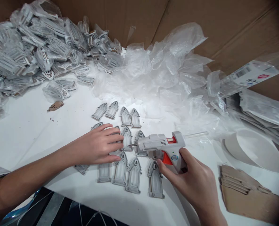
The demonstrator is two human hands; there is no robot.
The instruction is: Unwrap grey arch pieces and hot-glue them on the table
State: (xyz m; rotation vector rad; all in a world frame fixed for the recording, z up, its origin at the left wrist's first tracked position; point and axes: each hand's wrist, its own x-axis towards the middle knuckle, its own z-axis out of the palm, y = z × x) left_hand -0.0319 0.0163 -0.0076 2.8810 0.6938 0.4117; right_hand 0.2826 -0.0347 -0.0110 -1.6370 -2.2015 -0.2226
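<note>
My right hand [196,175] grips a white hot glue gun [153,142] with an orange trigger, and a clear glue stick [196,135] pokes out of its back. The gun's metal nozzle points left, over a small grey arched window-shaped piece [126,138]. Fingers stretched out, my left hand [101,142] rests over neighbouring pieces and partly hides them. Several more arched pieces lie about the hands in loose rows, among them one grey piece [155,182] below the gun and a pair behind, including this arched piece [112,110]. Whether fresh glue is on any piece cannot be made out.
Many plastic-wrapped grey pieces [45,37] are heaped at the back left. Crumpled clear plastic bags [158,69] fill the back middle. On the right are a white bowl-like container [254,150] and stacked brown cardboard pieces [250,194]. A brown scrap [55,106] lies left.
</note>
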